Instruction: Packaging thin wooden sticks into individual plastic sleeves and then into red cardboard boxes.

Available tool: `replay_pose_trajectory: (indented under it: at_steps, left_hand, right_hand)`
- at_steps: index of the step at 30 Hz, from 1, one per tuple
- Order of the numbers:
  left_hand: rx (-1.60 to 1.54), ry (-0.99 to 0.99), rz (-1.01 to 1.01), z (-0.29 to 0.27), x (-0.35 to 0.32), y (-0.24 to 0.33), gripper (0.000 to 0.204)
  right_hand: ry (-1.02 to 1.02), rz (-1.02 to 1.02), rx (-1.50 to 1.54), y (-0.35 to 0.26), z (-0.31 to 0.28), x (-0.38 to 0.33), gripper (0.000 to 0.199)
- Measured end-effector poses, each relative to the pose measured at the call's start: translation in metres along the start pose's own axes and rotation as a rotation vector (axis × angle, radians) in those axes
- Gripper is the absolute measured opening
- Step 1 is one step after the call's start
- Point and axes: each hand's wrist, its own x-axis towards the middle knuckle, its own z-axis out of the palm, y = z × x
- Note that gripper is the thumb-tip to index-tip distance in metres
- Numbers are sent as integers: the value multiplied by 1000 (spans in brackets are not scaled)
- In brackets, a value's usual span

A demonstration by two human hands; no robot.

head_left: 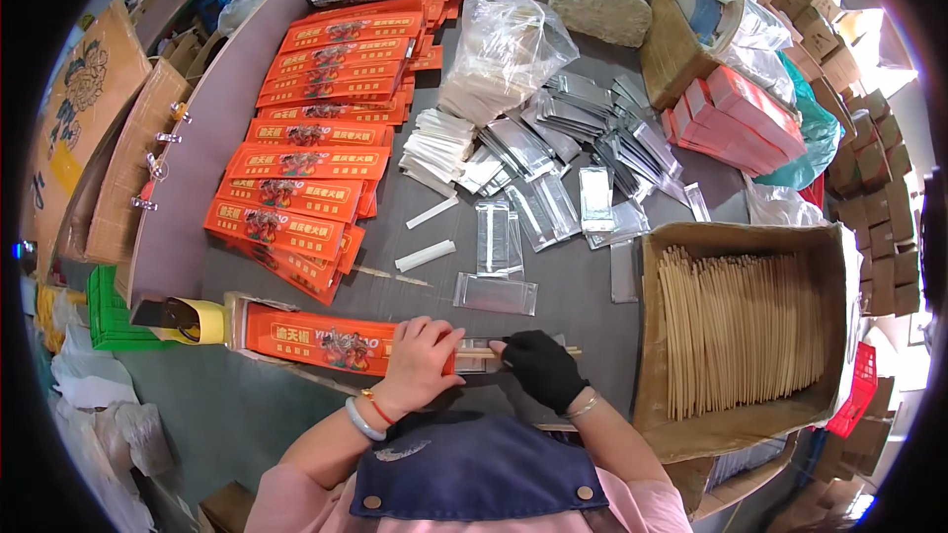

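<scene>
A red printed chopstick sleeve (321, 341) lies flat along the table's near edge. My bare left hand (420, 360) grips its right end, with the thumb and fingers pressed on it. In a black glove, my right hand (543, 372) pinches a pair of wooden chopsticks (571, 350) over a clear flat packet (479, 355). The chopsticks and packet lie in line with the sleeve's right end; my left hand hides how far they reach into it. Beyond my hands lie clear packets (497, 293) and two white paper strips (426, 256).
Red sleeves (306, 178) pile up along the left partition (232, 79). To the right, a cardboard box (657, 434) holds many chopsticks (746, 331). Farther back are a heap of clear packets (583, 109), white tissue packs (434, 148), a plastic bag (509, 44) and red packs (736, 118).
</scene>
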Motion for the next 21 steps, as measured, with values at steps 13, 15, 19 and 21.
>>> replay_pose_trajectory:
  at_steps: [13, 15, 19, 21]
  left_hand:
    - [80, -97, 183, 4, 18, -11, 40]
    - [121, -391, 270, -25, 35, -4, 27]
    - [117, 48, 295, -91, 65, -53, 16]
    - [357, 324, 9, -82, 42, -62, 30]
  right_hand:
    - [107, 93, -320, -49, -12, 30, 63]
    - [-36, 165, -293, -36, -24, 23, 63]
    - [233, 358, -252, -27, -52, 0, 59]
    - [274, 363, -266, -32, -53, -5, 61]
